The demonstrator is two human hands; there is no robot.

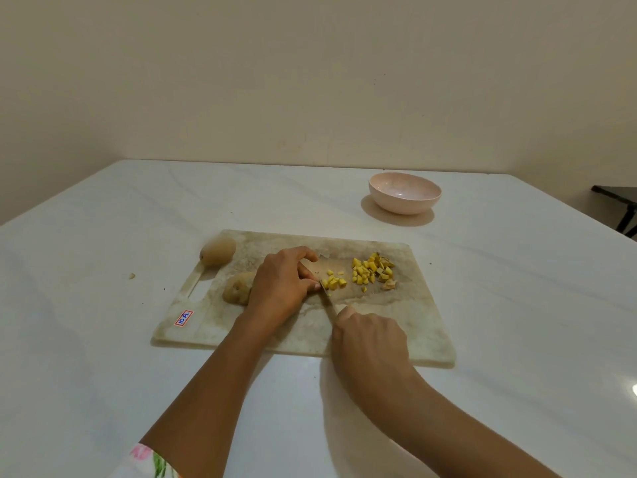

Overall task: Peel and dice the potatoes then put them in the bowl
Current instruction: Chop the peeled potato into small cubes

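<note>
A pale worn cutting board lies on the white table. My right hand grips a knife whose blade points away toward my left hand. My left hand's fingers are curled over a potato piece hidden beneath them, right at the blade. Small yellow potato cubes lie beside the blade, and a larger heap of cubes sits further right. An unpeeled potato lies just left of my left hand. Another unpeeled potato rests at the board's far left corner. The pink bowl stands empty behind the board.
A small peel scrap lies on the table left of the board. The board carries a red-and-blue label near its front left. A dark piece of furniture shows past the table's right edge. A wall runs behind the table.
</note>
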